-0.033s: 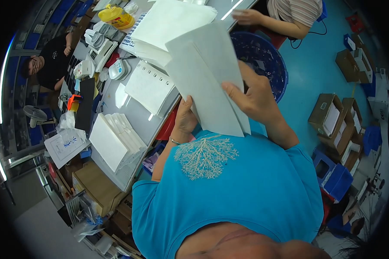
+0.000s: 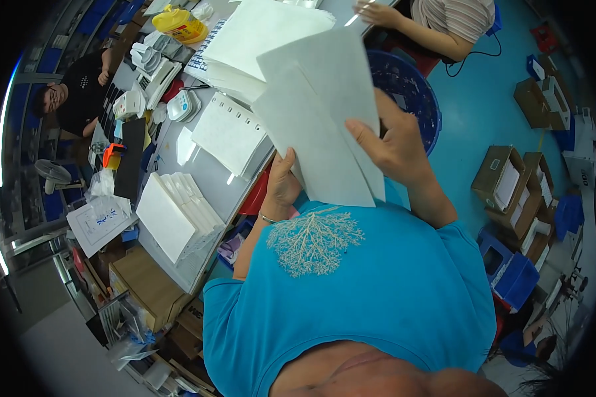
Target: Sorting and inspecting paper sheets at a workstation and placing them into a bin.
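White paper sheets [image 2: 318,109] are held up in front of my chest, fanned so that one panel slants across another. My left hand [image 2: 283,182] grips them at the lower left edge, its thumb on the front face. On the right edge my right hand [image 2: 394,142] is closed, thumb in front and fingers behind, mostly hidden. How many sheets there are I cannot tell. Just beyond, a thick pile of white paper [image 2: 271,40] lies on the table. A white pad with punched holes [image 2: 228,132] rests to the left of the sheets.
A stack of white booklets [image 2: 172,218] sits on the near table [image 2: 192,274]. Farther back stand a yellow jug [image 2: 180,25] and an orange tool [image 2: 114,155]. A blue tub [image 2: 417,99] is at right, near a co-worker's arm [image 2: 437,43]. Cardboard boxes [image 2: 500,175] stand on the floor.
The sheets have shifted slightly in my hands, and my right thumb has moved a little to the right. The co-worker's hand at the top has moved slightly up and left.
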`<action>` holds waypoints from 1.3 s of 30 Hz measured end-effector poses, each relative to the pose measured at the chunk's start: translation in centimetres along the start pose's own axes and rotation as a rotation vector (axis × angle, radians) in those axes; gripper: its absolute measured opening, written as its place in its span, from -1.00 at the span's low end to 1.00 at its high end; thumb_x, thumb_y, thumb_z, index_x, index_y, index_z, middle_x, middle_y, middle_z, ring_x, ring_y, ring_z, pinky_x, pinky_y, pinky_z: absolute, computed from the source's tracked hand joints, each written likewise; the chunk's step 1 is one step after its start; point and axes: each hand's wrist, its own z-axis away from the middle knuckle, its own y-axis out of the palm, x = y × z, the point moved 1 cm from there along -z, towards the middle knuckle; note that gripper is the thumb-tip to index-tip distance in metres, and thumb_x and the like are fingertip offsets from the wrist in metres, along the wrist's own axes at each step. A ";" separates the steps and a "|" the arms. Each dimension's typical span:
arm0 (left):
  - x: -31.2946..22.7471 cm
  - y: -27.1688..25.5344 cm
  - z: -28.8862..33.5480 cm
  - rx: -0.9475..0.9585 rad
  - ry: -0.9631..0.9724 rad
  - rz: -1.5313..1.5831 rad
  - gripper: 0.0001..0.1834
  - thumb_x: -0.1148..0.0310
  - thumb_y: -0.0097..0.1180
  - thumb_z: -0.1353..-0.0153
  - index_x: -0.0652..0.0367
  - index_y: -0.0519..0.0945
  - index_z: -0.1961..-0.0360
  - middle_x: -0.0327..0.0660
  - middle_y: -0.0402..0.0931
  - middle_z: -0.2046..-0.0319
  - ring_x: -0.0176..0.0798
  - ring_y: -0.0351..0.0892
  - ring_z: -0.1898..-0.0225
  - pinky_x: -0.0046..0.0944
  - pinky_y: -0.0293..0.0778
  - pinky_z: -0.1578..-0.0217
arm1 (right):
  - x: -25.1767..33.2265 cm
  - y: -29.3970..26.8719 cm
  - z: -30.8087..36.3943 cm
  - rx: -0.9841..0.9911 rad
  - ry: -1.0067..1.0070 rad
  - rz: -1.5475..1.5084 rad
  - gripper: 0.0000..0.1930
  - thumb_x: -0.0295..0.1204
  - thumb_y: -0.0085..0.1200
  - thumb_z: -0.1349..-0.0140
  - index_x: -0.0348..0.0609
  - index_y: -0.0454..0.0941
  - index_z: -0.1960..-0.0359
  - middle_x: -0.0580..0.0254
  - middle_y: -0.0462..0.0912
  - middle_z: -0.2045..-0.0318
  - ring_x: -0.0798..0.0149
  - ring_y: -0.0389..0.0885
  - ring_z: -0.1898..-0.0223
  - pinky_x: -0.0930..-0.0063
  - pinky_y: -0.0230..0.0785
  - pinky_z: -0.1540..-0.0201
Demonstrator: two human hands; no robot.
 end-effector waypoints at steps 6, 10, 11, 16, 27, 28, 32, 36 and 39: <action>-4.4 -2.7 3.2 -0.266 0.304 -0.185 -0.39 0.38 0.10 -0.24 0.24 0.16 -0.27 -0.08 0.37 -0.11 -0.16 0.39 -0.12 -0.13 0.37 -0.09 | -2.8 -3.3 -1.2 -0.291 -0.028 -0.140 -0.58 -0.55 0.09 -0.19 -0.37 0.37 -0.10 0.11 0.58 0.14 0.36 0.56 0.19 0.56 0.39 0.14; -8.4 -2.2 5.9 -0.447 0.567 -0.658 -0.23 0.46 0.14 -0.17 0.19 0.04 -0.36 -0.01 0.18 -0.26 -0.11 0.21 -0.25 -0.18 0.14 -0.23 | -4.4 -4.6 -1.0 -0.399 0.006 -0.442 -0.49 -0.51 0.09 -0.14 -0.44 0.30 -0.13 0.06 0.55 0.09 0.30 0.54 0.11 0.48 0.36 0.04; -9.0 -1.7 6.4 -0.463 0.571 -0.659 -0.23 0.46 0.14 -0.17 0.19 0.04 -0.36 -0.01 0.18 -0.26 -0.11 0.21 -0.25 -0.18 0.14 -0.23 | -5.3 -4.3 -1.2 -0.351 0.023 -0.526 -0.46 -0.49 0.10 -0.12 -0.46 0.28 -0.14 0.05 0.54 0.08 0.28 0.52 0.08 0.46 0.34 0.01; -13.0 -0.8 10.3 -0.647 1.023 -0.928 -0.21 0.52 0.12 -0.14 0.20 0.04 -0.37 -0.02 0.03 -0.33 -0.13 -0.03 -0.36 -0.19 -0.12 -0.32 | -8.8 -1.6 -0.1 -0.366 0.149 -0.615 -0.48 -0.46 0.04 -0.08 -0.44 0.31 -0.10 0.04 0.51 0.09 0.27 0.51 0.12 0.42 0.35 0.02; -21.6 -10.1 21.8 -1.754 0.244 -2.268 -0.32 0.47 0.17 -0.12 0.16 0.22 -0.29 0.11 0.04 -0.30 -0.01 0.15 -0.28 -0.11 0.24 -0.19 | -11.3 1.9 -1.1 -0.154 0.201 -0.698 -0.45 -0.45 0.01 -0.10 -0.43 0.24 -0.15 -0.01 0.48 0.04 0.23 0.51 0.04 0.39 0.35 -0.01; -21.3 -10.1 21.2 -1.733 0.251 -2.266 -0.32 0.47 0.17 -0.12 0.16 0.22 -0.29 0.11 0.04 -0.30 -0.01 0.15 -0.28 -0.11 0.24 -0.19 | -10.8 2.6 -1.0 -0.146 0.208 -0.677 -0.47 -0.47 0.00 -0.10 -0.43 0.27 -0.14 0.02 0.49 0.03 0.26 0.49 0.04 0.44 0.31 -0.03; -15.4 -3.3 13.0 -0.648 0.676 -1.129 -0.24 0.23 0.24 -0.15 0.24 0.18 -0.30 0.11 0.25 -0.20 -0.05 0.30 -0.20 -0.15 0.29 -0.14 | -9.3 5.8 -0.2 -0.092 0.278 -0.684 -0.48 -0.48 0.11 -0.06 -0.36 0.34 -0.10 0.12 0.55 0.10 0.30 0.53 0.10 0.47 0.33 -0.02; -9.3 0.4 5.9 -0.023 0.219 -0.476 -0.21 0.10 0.23 -0.16 0.30 0.18 -0.28 0.05 0.31 -0.16 -0.17 0.39 -0.11 -0.21 0.33 -0.08 | -9.0 8.1 0.1 0.098 0.281 -0.610 -0.47 -0.44 0.15 -0.06 -0.33 0.35 -0.10 0.13 0.55 0.10 0.29 0.52 0.07 0.45 0.36 -0.01; -6.9 1.5 3.9 -0.143 0.171 -0.646 -0.34 0.27 0.29 -0.12 0.36 0.31 -0.16 -0.07 0.43 -0.04 -0.26 0.44 -0.02 -0.26 0.40 0.01 | -8.2 7.2 -1.1 0.108 0.342 -0.720 -0.49 -0.34 0.09 -0.14 -0.32 0.35 -0.12 0.06 0.52 0.03 0.25 0.49 0.00 0.39 0.36 -0.05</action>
